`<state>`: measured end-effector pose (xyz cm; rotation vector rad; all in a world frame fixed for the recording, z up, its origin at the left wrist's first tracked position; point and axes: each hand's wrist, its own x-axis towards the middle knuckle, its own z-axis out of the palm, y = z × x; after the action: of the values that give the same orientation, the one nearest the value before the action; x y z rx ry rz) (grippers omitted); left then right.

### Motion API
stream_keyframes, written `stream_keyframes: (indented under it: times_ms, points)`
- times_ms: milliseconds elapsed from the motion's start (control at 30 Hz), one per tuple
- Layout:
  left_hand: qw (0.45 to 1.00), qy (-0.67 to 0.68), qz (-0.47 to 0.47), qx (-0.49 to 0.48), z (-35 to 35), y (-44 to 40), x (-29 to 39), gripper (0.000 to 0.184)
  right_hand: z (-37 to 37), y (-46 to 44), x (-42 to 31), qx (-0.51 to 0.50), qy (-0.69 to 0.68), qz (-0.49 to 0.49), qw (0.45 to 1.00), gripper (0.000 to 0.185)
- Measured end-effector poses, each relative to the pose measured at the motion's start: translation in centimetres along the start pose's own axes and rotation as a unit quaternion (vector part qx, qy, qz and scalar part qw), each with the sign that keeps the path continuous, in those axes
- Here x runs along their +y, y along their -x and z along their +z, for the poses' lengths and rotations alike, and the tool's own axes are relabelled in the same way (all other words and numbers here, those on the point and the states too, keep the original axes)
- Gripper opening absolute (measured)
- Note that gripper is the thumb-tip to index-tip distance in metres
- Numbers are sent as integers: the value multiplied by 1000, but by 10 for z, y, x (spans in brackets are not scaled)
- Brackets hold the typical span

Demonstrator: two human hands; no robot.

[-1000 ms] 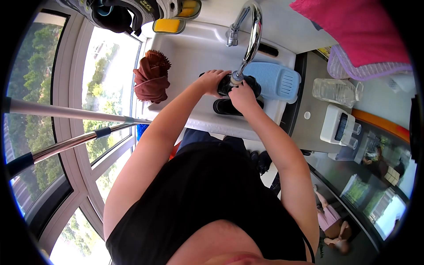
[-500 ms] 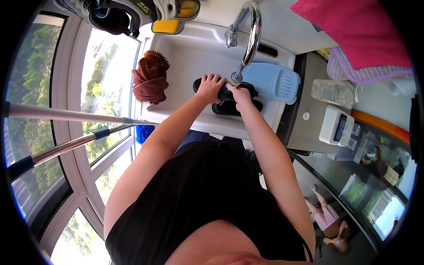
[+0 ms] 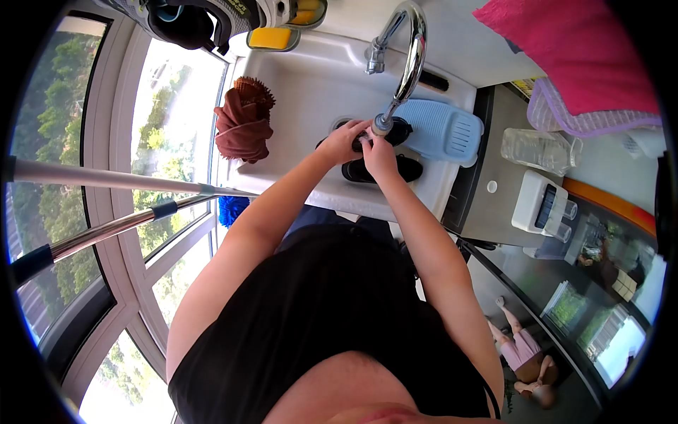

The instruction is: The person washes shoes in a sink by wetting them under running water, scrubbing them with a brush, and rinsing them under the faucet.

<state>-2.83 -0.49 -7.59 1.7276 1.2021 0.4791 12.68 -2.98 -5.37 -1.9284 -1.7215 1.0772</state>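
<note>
Two black shoes lie in the white sink (image 3: 300, 85). My left hand (image 3: 344, 143) is closed around the middle of the farther black shoe (image 3: 401, 130), whose far end shows to the right of the hands. My right hand (image 3: 380, 154) is closed on that shoe too, right below the spout of the chrome faucet (image 3: 417, 56). Water seems to run between my hands, though their fingers partly hide it. The nearer black shoe (image 3: 402, 168) rests in the sink just below my right hand, its opening facing up.
A light blue washboard (image 3: 445, 134) leans in the sink's right side, near a black-bristled brush (image 3: 432, 81). A brown cloth (image 3: 241, 131) hangs over the left rim. A yellow sponge (image 3: 270, 38) sits at the back. Mop poles (image 3: 113, 175) cross on the left. A clear container (image 3: 537, 150) lies right.
My left hand has shifted right and its spread fingers have closed around the shoe, beside my right hand. The farther shoe appears tilted or turned under the faucet. The view has shifted slightly.
</note>
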Motion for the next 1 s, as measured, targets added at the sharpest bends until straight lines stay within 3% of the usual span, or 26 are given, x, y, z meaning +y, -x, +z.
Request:
stream_keyframes:
  times_ms: [33,67,167,300,400,500,533,567,633,733,833,933,1000]
  points:
    - [997,31,71,3,-1,-2,-2,75,-3,-3,0,-34,14,10,999,41]
    - [996,50,77,10,-1,-1,-4,70,0,-1,3,18,16,-41,999,25]
    - [992,1,124,15,3,-11,-35,63,-4,3,-3,25,-22,-112,993,24]
    - [989,-63,104,-81,-31,-19,-2,51,-13,5,-3,-20,-39,-99,994,23]
    - [984,-76,87,-138,-41,-25,-2,36,-26,-6,5,-81,-71,-145,984,26]
    - [967,-113,137,-182,-45,-31,-3,24,-36,-17,14,-120,109,-297,941,24]
    - [964,-115,127,-204,-47,-33,0,22,-36,-11,7,-154,250,-225,929,14]
    - [960,-119,116,-224,-50,-35,2,21,-33,-14,12,-154,250,-226,929,14]
    - [960,-116,112,-228,-55,-38,4,27,-27,-22,17,-127,421,-291,850,10]
    - [962,-110,113,-225,-61,-44,-9,34,-43,-25,11,-152,476,-328,802,12]
    - [963,-135,113,-205,-64,-45,-7,29,-56,-23,6,-114,443,-411,788,12]
    - [974,-136,96,-152,-63,-25,9,32,-57,-15,-1,-83,412,-424,802,13]
    - [961,-229,67,-142,-55,-19,16,56,-55,-13,-3,-70,407,-438,799,13]
